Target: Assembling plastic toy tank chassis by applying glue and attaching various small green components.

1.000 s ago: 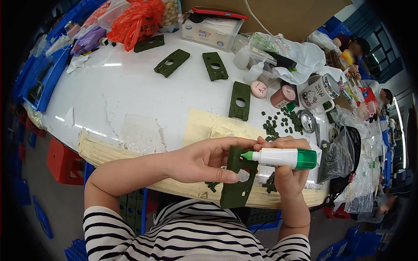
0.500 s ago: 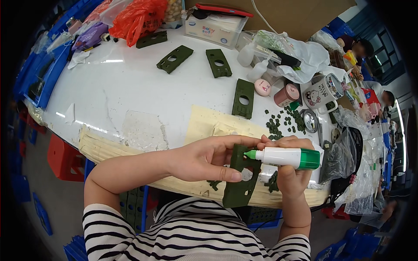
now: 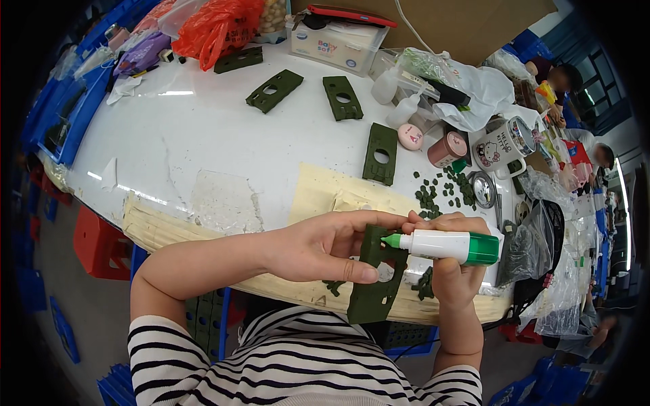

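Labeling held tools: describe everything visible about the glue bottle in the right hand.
The glue bottle is a small white plastic cylinder with a green end and a green nozzle. It lies roughly level, nozzle pointing to the person's left, its tip at the dark green plate. The right hand grips it from below; the left hand holds the plate.

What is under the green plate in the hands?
Under the green plate lies tan paper on the white table, with small green bits beside it. The plate hides whatever lies directly beneath.
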Tool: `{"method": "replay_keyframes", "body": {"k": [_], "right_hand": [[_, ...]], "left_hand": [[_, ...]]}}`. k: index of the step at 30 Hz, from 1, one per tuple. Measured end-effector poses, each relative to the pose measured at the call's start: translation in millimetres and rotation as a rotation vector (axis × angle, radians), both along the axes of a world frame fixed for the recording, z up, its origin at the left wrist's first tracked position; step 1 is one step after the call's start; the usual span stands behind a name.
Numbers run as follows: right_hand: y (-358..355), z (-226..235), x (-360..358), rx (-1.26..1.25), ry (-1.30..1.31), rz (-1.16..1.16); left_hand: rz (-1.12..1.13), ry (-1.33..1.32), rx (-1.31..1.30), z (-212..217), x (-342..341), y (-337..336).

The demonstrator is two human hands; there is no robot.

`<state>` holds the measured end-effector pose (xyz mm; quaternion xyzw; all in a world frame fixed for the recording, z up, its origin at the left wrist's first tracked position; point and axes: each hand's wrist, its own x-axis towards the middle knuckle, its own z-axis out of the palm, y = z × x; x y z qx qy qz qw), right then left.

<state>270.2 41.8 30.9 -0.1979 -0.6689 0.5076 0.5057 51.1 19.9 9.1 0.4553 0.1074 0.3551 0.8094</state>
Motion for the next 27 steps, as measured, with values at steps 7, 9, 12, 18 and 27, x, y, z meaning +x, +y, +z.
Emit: {"method": "replay_keyframes", "body": {"k": [7,9,12,18,27], "right_hand": [[0.7,-2.0,1.7,-0.053,0.038,0.023],[2.2,-1.4,2.0,-0.045,0.034,0.050],[1.1,-1.3,1.1,-0.030,0.018,0.056],[0.6,0.4,-0.3,-0.011,0.008,0.034],[0.2,0.4,-1.4,-0.001,-0.004,0.010]], "left_hand": [[-0.010,-0.021,-0.018,-1.2,-0.3,0.2],[-0.012,-0.003,-0.032,-4.2,-0.1,0.8],[0.012,0.016,-0.036,-0.5,-0.1,0.7],[0.015,0.008,-0.045,0.2,0.2,0.4],[0.014,0.014,-0.046,-1.5,0.2,0.8]]}}
